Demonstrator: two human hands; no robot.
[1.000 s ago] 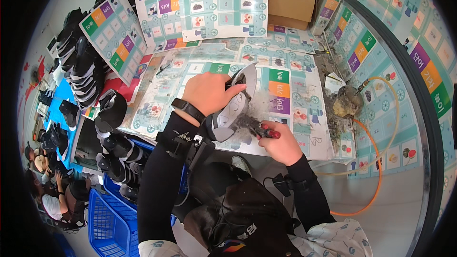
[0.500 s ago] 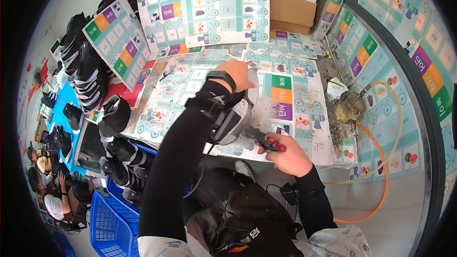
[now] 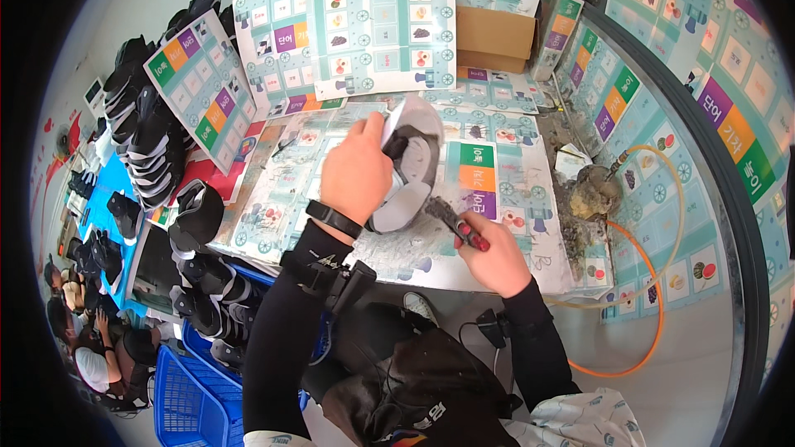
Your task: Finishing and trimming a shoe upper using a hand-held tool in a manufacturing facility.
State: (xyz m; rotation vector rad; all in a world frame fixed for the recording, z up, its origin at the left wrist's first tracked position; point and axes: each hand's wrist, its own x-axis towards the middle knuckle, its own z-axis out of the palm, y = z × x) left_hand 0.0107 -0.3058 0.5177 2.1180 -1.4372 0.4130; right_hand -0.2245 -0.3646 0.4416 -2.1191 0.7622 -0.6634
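Observation:
My left hand [image 3: 358, 172] is closed on a grey-and-black shoe [image 3: 422, 161], holding it above the work table with its light grey sole side turned to the right. In my right hand [image 3: 497, 255] is a brush [image 3: 452, 222] with a red handle and dark, clumped bristles. The bristle end lies close to the shoe's near end; whether they touch I cannot tell. Part of the shoe is hidden behind my left hand.
The table [image 3: 397, 257] is covered with stained printed sheets. A crusted pot [image 3: 596, 190] stands at its right, by a yellow hose [image 3: 684, 199] and an orange hose [image 3: 659, 314]. Stacked black shoes [image 3: 157, 149] and blue baskets [image 3: 186, 397] are at left; a cardboard box [image 3: 494, 37] stands behind.
My left hand has shifted from the shoe's far end to its left side, and the shoe has been turned to show more of its sole. The brush has moved slightly up and left.

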